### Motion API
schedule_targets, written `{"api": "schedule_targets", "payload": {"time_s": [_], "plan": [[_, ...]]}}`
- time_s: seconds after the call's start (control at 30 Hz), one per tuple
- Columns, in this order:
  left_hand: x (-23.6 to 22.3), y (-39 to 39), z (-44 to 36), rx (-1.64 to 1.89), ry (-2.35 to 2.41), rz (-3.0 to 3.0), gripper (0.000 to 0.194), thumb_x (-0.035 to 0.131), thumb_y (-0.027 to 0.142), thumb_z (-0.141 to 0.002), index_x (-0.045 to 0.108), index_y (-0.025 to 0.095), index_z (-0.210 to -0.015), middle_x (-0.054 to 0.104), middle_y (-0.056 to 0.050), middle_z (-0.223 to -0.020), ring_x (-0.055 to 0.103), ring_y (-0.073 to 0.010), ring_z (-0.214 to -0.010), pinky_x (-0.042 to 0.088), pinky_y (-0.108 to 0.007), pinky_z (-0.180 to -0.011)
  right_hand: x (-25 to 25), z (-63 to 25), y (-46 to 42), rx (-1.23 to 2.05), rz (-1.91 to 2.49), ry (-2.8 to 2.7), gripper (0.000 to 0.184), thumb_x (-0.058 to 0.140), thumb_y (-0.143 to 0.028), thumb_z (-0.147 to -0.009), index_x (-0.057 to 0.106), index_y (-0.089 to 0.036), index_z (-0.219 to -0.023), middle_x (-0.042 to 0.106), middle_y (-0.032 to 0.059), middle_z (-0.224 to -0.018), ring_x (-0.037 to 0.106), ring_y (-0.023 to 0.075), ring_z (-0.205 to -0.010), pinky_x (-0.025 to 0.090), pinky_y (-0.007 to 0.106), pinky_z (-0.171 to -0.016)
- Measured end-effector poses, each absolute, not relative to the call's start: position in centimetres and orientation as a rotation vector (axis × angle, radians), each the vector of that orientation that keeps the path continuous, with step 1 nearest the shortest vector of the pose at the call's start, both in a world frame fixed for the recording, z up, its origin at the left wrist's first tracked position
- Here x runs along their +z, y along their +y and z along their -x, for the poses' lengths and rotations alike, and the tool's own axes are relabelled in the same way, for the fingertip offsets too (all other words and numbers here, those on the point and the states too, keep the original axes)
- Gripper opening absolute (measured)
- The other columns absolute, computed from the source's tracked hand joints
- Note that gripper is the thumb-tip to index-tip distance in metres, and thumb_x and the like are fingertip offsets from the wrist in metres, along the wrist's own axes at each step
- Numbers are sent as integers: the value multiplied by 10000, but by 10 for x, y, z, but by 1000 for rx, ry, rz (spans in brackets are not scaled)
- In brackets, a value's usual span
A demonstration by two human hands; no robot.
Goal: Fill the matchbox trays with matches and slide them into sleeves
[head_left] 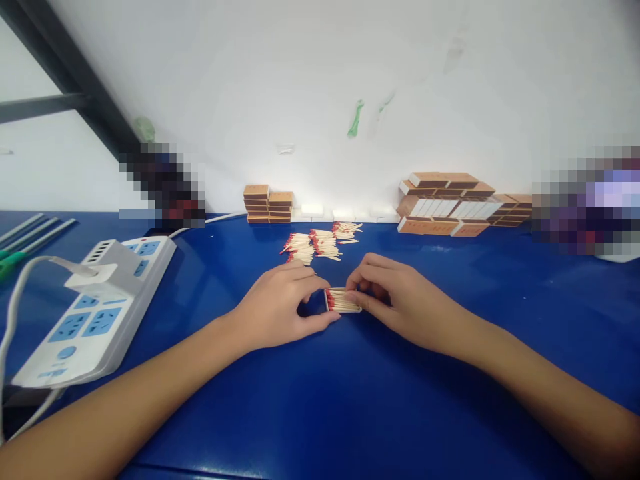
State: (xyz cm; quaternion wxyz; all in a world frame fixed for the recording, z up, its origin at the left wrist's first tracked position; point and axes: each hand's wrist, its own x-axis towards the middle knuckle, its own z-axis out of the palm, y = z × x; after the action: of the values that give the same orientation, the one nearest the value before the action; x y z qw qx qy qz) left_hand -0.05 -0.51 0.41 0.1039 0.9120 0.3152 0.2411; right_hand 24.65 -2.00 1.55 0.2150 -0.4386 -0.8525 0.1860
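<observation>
A small white matchbox tray (361, 309) lies on the blue table, with red-tipped matches (336, 301) in it, their heads towards the left. My left hand (277, 300) grips the tray's left end between thumb and index finger. Over its right part, my right hand (393, 293) has thumb and fingertips pinched together on the matches; how many it touches is hidden. Just beyond the left hand, loose matches (325, 243) are spread in several small heaps on the table.
Stacked matchboxes (256, 203) stand against the wall, with a larger stack (440, 208) at the right. White trays (313, 211) line the wall between them. A power strip (107, 347) with a plugged-in adapter and white cable lies left. Metal rods (45, 230) lie at the far left.
</observation>
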Motion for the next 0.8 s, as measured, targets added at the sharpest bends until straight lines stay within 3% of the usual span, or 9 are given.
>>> {"api": "schedule_targets", "payload": {"time_s": [0.33,0.8], "plan": [[7,-6,0,738,892,-2732,260,730,397,-916,735,166,-1035,669,-13,-788,601,-178,-756,492,-331,-742,16,-253,-18,475,1189,-2410,81,606,-214,-993,685,-227,-986,623,23,-967,583,130,-745,446,262,-645],[6,-5,0,689,922,-2707,256,721,414,-919,727,186,-1034,680,-19,-800,613,-194,-789,503,-346,-754,14,-248,-24,366,1012,-2456,250,509,-256,-1051,744,-205,-1120,613,67,-974,595,142,-736,487,292,-667]]}}
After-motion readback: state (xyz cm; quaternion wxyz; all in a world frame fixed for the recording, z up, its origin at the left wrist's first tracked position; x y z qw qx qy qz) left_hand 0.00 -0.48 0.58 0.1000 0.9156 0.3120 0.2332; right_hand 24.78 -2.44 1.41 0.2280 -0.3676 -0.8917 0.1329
